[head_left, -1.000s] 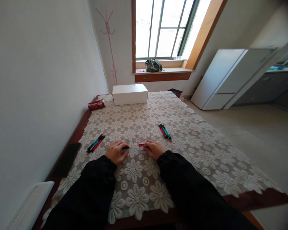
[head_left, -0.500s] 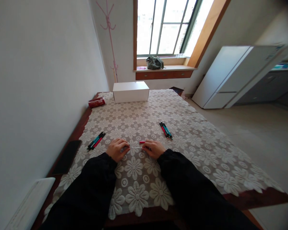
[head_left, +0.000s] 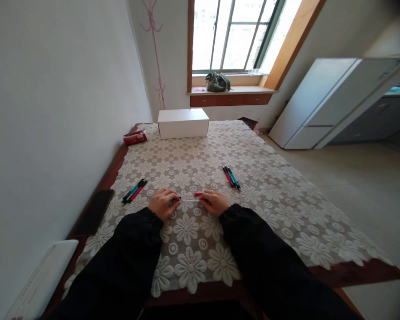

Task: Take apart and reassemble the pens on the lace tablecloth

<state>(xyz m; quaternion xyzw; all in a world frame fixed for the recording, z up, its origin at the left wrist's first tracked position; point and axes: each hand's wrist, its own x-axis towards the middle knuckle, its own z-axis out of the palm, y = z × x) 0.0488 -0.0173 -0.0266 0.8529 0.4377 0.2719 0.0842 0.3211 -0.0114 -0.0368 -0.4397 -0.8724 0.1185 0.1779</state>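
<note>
Head view: the left hand (head_left: 163, 203) and right hand (head_left: 215, 202) rest on the lace tablecloth (head_left: 270, 195), each pinching one end of a thin pen refill (head_left: 189, 200) stretched between them. A pink pen piece (head_left: 198, 194) lies just beside the right hand.

1. Bright daylight comes in through the window (head_left: 237, 35), whose panes are blown out white.
2. The tablecloth (head_left: 266, 195) is evenly lit, with soft, faint shadows.
3. Straight lines bend near the edges; the right corners darken and blur.
</note>
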